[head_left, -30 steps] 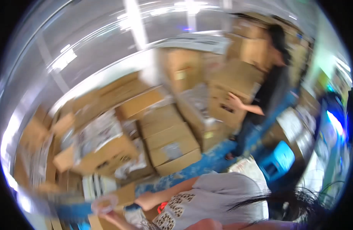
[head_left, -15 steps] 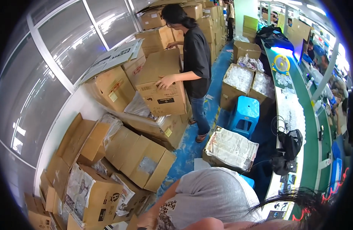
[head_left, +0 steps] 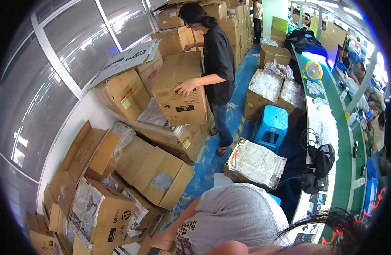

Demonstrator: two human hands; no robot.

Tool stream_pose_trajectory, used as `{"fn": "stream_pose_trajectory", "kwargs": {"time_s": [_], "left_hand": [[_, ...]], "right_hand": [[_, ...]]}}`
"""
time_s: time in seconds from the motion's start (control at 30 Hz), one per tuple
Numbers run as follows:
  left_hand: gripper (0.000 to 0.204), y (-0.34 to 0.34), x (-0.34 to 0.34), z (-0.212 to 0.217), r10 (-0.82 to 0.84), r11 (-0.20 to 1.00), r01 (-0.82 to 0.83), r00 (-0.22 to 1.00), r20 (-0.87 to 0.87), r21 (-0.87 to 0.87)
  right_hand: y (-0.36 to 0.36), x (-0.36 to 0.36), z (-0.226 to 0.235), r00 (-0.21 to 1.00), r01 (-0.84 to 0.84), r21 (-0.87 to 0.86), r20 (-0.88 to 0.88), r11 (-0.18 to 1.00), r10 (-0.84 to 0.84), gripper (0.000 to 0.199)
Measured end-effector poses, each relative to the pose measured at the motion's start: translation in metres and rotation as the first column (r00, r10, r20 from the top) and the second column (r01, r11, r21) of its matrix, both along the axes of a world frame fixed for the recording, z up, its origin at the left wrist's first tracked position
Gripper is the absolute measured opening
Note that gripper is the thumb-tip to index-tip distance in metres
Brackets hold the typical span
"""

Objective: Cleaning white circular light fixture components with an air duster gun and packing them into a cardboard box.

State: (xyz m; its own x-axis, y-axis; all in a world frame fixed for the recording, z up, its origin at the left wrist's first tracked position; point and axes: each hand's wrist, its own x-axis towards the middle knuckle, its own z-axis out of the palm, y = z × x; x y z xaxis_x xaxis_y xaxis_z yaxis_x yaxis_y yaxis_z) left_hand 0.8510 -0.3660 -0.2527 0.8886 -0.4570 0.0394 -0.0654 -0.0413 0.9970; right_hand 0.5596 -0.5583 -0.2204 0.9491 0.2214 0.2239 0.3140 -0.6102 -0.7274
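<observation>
Neither of my hands can be made out. A grey shirt [head_left: 246, 208] with a leopard-print patch fills the lower middle. From its sleeve a bare forearm [head_left: 182, 219] runs down to the lower edge, with a dark band at the wrist. The hand beyond is cut off, and I cannot tell which arm it is. Open brown cartons [head_left: 112, 216] stand closest to that forearm, holding clear plastic wrap and paper. Farther off, a co-worker in a dark shirt [head_left: 219, 59] has both hands on a large carton [head_left: 180, 91], one on its front and one at its back edge.
A paper-covered carton [head_left: 257, 163] and a blue stool [head_left: 271, 127] stand right of the blue floor aisle [head_left: 195, 178]. Behind them are cartons of clear plastic pieces [head_left: 265, 85]. A green workbench [head_left: 331, 127] carries a yellow fan [head_left: 312, 71]. Cartons [head_left: 231, 36] are stacked at the back.
The co-worker's front hand has shifted on the large carton, which has moved slightly up and to the right. The view has shifted a little. The forearm is almost unchanged.
</observation>
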Motion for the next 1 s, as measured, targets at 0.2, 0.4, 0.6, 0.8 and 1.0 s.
{"fn": "stream_pose_trajectory", "kwargs": {"time_s": [0.2,0.4,0.6,0.8,1.0], "left_hand": [[0.039,0.019,0.005,0.005,0.126,0.982,-0.133,0.99,0.06,0.137],[0.042,0.043,0.009,-0.004,0.288,0.923,-0.309,0.95,0.12,0.231],[0.029,-0.01,-0.007,-0.007,0.466,0.88,-0.446,0.878,-0.112,0.164],[0.046,0.024,-0.043,0.04,0.154,0.652,-0.428,0.883,0.443,0.626],[0.045,0.016,-0.099,0.061,-0.002,0.467,-0.417,0.881,0.473,0.78]], "right_hand": [[-0.015,-0.03,0.052,0.995,-0.003,-0.004,-0.101,1.0,0.002,0.037],[-0.009,-0.007,0.035,0.989,-0.106,-0.08,-0.11,0.991,0.097,0.04],[-0.017,-0.032,0.054,0.983,0.132,0.034,-0.129,0.991,-0.127,0.048],[-0.008,-0.022,0.059,0.955,0.148,-0.087,-0.245,0.985,-0.165,0.033],[-0.009,-0.022,0.054,0.983,0.107,-0.071,-0.143,0.992,-0.116,0.035]]}}
